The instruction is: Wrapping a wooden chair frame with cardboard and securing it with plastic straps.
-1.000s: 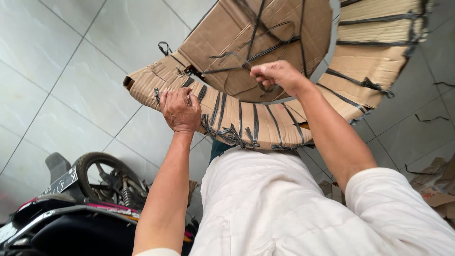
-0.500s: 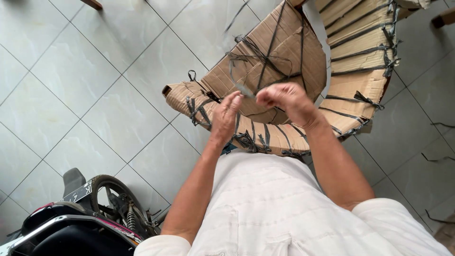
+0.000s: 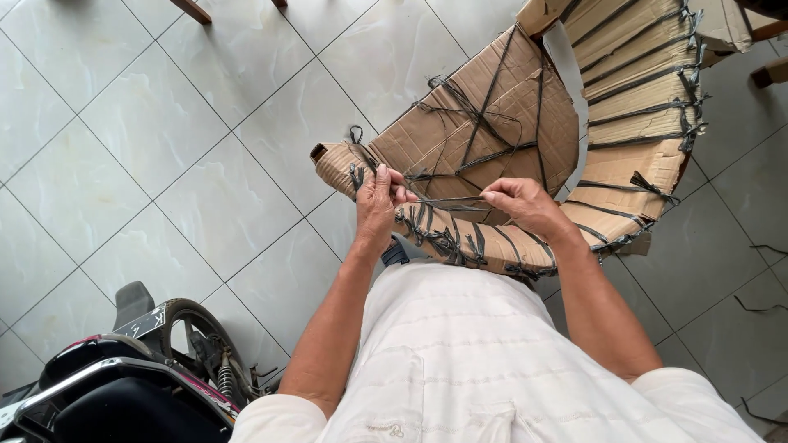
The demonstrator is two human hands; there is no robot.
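Since the earlier frame the hands have been drawn apart. A dark strap (image 3: 447, 199) is held taut between them, its long axis running left to right above the curved cardboard wrapping (image 3: 484, 246). Each end is pinched: left hand (image 3: 376, 205), right hand (image 3: 525, 205).

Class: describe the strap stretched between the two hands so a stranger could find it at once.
Start at the curved cardboard bundle on the tiled floor. At its near rim, the left hand and right hand pull one thin dark strap taut between them. Unlike the tied straps around it, it spans open air.
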